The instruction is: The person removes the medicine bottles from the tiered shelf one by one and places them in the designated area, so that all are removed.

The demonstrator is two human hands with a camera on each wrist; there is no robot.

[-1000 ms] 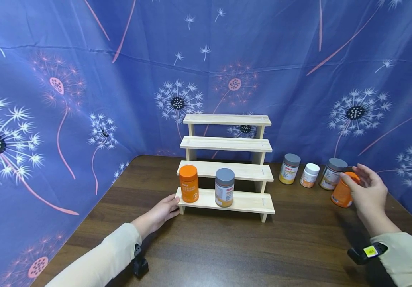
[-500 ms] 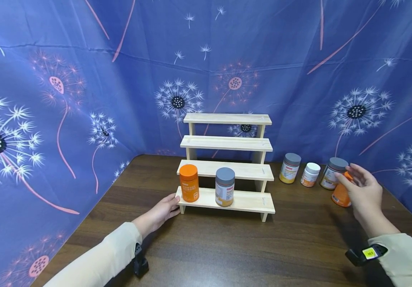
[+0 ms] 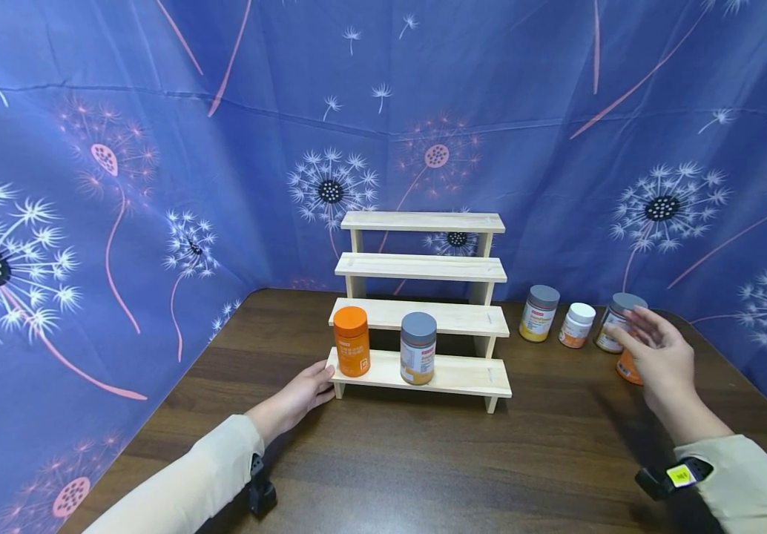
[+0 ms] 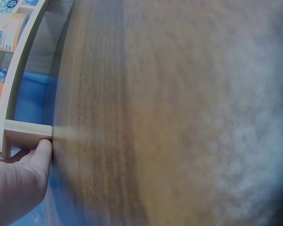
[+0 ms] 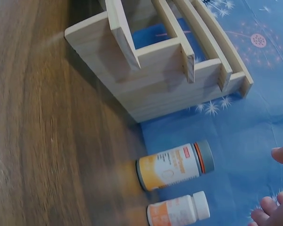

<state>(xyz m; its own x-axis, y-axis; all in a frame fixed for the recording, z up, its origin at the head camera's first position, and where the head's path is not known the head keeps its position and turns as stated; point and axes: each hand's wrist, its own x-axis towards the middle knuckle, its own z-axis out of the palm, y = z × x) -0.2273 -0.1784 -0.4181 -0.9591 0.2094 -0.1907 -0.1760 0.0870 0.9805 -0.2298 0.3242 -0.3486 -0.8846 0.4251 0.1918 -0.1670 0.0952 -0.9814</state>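
A stepped wooden display shelf [image 3: 466, 374] stands on the table. My left hand [image 3: 302, 399] grips the left end of its bottom step; in the left wrist view a finger lies against the shelf's leg [image 4: 28, 134]. An orange bottle [image 3: 353, 345] and a grey-lidded bottle [image 3: 418, 352] stand on that step. At the right, my right hand [image 3: 665, 363] is raised with fingers parted, holding nothing. It partly covers another grey-lidded bottle [image 3: 627, 302] and a second orange bottle [image 3: 628, 369]; whether it touches them I cannot tell.
Left of the right hand stand a small white bottle [image 3: 577, 326] and a grey-lidded bottle with a yellow-and-white label [image 3: 539, 315]. The dark wooden table [image 3: 423, 467] meets a blue dandelion-print cloth [image 3: 257, 185] at the back and sides.
My right hand has moved left, from beside the orange bottle to in front of it and near the grey-lidded bottle. My left hand stays on the shelf.
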